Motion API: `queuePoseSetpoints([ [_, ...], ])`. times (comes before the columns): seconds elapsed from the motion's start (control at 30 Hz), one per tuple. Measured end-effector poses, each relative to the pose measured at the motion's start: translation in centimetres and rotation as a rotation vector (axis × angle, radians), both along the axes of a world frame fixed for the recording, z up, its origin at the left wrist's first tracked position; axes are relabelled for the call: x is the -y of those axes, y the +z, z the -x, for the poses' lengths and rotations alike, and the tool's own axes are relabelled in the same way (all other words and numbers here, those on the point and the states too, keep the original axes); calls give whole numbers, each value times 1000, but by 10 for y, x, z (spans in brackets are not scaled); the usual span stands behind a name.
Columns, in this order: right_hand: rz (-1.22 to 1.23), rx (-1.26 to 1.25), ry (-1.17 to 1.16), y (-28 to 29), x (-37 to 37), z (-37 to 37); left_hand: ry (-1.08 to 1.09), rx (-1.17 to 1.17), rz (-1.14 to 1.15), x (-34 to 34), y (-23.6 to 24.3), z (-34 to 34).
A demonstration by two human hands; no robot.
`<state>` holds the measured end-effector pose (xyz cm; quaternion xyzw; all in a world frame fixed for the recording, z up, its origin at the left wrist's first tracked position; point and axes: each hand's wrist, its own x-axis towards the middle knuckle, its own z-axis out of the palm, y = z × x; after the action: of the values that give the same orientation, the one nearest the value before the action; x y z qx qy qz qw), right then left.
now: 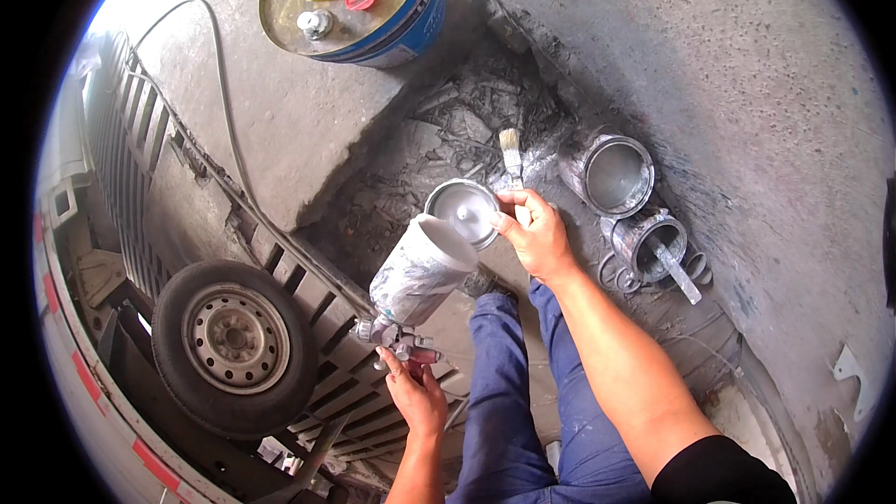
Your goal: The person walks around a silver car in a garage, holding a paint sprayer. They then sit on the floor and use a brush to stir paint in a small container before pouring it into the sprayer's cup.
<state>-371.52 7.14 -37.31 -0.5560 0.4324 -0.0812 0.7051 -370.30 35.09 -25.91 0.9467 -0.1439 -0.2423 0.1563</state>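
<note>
A spare wheel [235, 343] leans left of and below the spray gun's cup [411, 282]. A blue metal drum [399, 37] stands above the cup. Under the cup is the spray gun [404, 343], with the left hand's [418, 401] fingers curled on its handle; how tight, I can't tell. The cup tips up to the right, mouth open. If that wrist turns too far, any paint inside could spill. Right of the cup sit a big paint can [575, 171] and a smaller paint can [620, 235]. By the cup's mouth, the right hand [537, 235] pinches a round grey lid [454, 202] by its edge. A weak pinch could drop it in the dirt. A paintbrush [511, 157] shows up and right of the cup; a bump could dirty it.
</note>
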Motion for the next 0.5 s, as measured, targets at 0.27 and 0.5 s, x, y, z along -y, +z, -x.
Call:
queuePoseSetpoints([
  [0.27,-171,28,-92,4,-2,-2,76,-153,126,-1,-17,-14],
  [0.5,-137,2,-83,2,-4,-1,246,-298,437,12,-38,-31],
])
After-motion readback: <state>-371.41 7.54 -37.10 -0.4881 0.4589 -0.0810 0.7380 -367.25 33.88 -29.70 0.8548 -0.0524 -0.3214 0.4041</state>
